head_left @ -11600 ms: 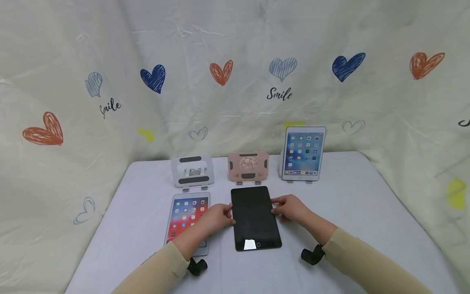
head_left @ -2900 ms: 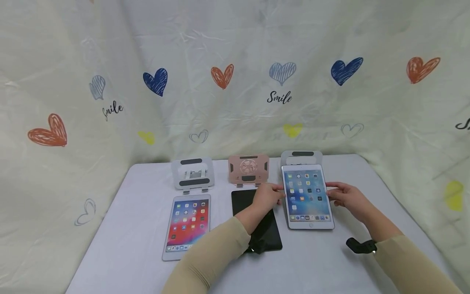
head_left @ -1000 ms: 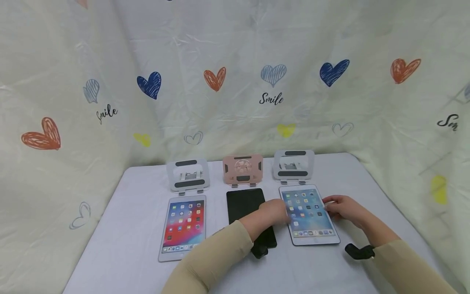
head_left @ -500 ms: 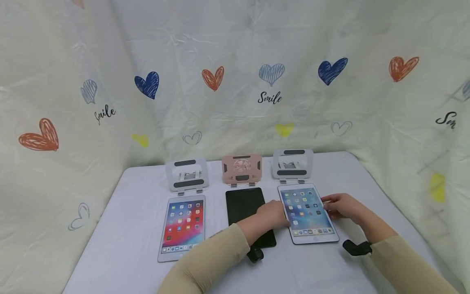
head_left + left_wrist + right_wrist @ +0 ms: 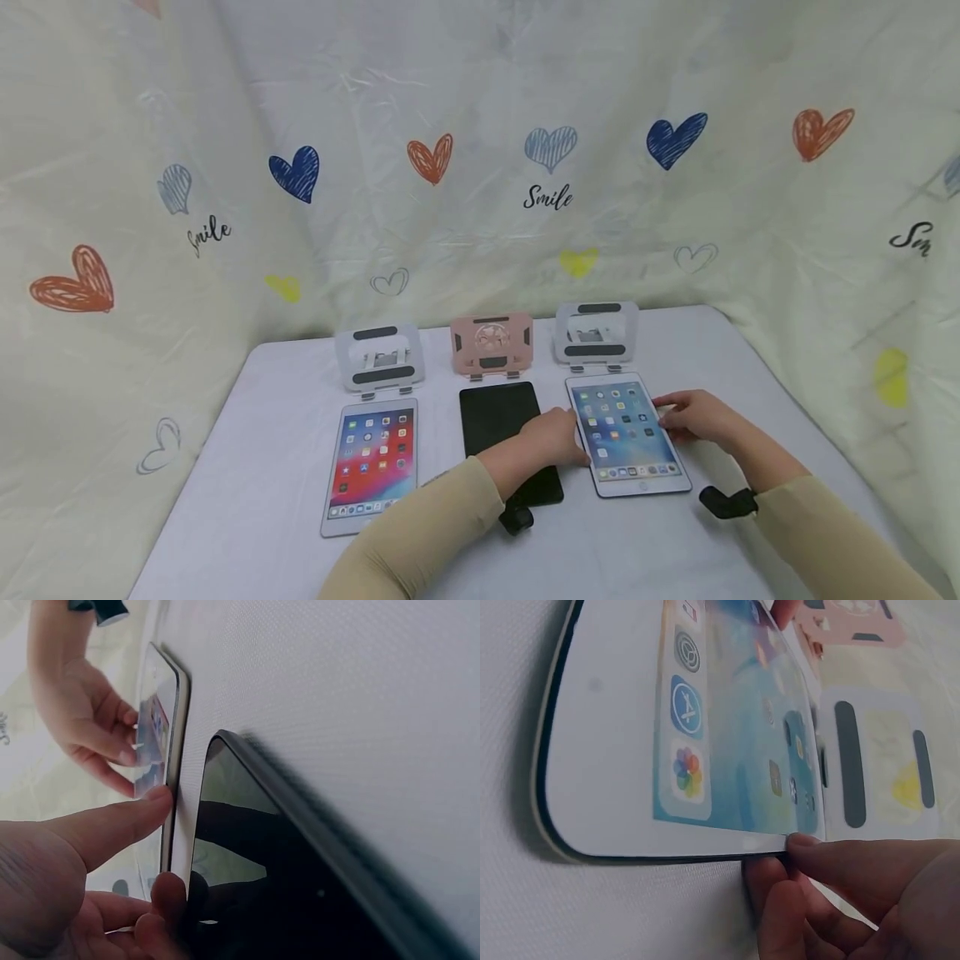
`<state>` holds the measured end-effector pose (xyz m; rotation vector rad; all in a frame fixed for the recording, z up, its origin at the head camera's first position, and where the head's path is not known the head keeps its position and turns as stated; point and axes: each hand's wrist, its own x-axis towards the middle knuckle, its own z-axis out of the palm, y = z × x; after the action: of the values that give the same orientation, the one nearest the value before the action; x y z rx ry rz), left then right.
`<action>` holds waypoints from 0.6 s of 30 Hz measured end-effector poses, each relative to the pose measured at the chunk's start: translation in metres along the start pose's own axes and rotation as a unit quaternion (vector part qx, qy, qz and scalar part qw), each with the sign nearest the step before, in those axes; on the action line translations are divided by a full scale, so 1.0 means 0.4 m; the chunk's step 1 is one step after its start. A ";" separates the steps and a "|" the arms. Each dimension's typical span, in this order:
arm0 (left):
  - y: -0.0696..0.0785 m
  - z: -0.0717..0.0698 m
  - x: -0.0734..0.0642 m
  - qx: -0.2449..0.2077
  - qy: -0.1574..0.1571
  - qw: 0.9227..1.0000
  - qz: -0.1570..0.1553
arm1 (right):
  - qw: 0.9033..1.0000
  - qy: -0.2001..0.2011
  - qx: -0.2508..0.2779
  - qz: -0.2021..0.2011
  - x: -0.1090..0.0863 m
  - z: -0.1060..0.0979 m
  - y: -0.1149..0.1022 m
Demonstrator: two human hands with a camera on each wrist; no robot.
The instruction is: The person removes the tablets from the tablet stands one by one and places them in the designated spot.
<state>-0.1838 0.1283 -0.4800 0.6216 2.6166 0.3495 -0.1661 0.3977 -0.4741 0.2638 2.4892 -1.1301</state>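
Note:
On the right of the table, a white tablet [image 5: 630,437] with a blue home screen lies face up. My left hand [image 5: 551,439] pinches its left edge, the thumb [image 5: 142,814] tip against the rim. At the opposite edge, my right hand [image 5: 697,418] grips the tablet between a thumb [image 5: 840,859] on the upper rim and fingers curled at the side below it. A black tablet [image 5: 495,408] with a dark screen lies under my left wrist, partly hidden. Farther left is another white tablet [image 5: 375,458] with a red and blue screen; my left sleeve covers its lower corner.
Behind the tablets stand a pale left stand [image 5: 384,375], a pink stand [image 5: 467,357] and a pale right stand [image 5: 595,350], none holding a tablet. A white cloth covers the table [image 5: 247,467]. A curtain [image 5: 480,75] printed with hearts hangs behind.
Earliest, both hands were at the black tablet and the blue-screen tablet stood on the right stand. Then both hands held it tilted before that stand; now it lies lowered flat on the table.

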 end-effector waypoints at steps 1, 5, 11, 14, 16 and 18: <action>-0.002 -0.001 -0.001 0.000 0.000 1.000 0.001 | 1.000 0.001 -0.002 0.000 0.001 0.001 0.000; -0.007 -0.004 -0.008 -0.002 0.002 1.000 0.002 | 1.000 0.003 -0.019 0.000 0.008 0.005 0.006; -0.008 0.001 -0.006 0.000 0.006 1.000 0.002 | 0.999 0.001 -0.050 -0.005 0.009 -0.001 0.021; -0.009 0.004 0.000 -0.002 0.006 1.000 0.002 | 0.999 -0.001 -0.048 -0.008 0.012 -0.002 0.027; -0.010 0.006 0.004 -0.004 0.005 1.000 0.002 | 0.999 -0.001 -0.046 -0.004 0.017 -0.004 0.031; -0.009 0.007 0.009 -0.004 0.005 1.000 0.000 | 0.999 -0.002 -0.046 -0.003 0.020 -0.005 0.034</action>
<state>-0.1867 0.1273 -0.4848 0.6180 2.6236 0.3650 -0.1697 0.4082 -0.4854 0.2273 2.5327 -1.0134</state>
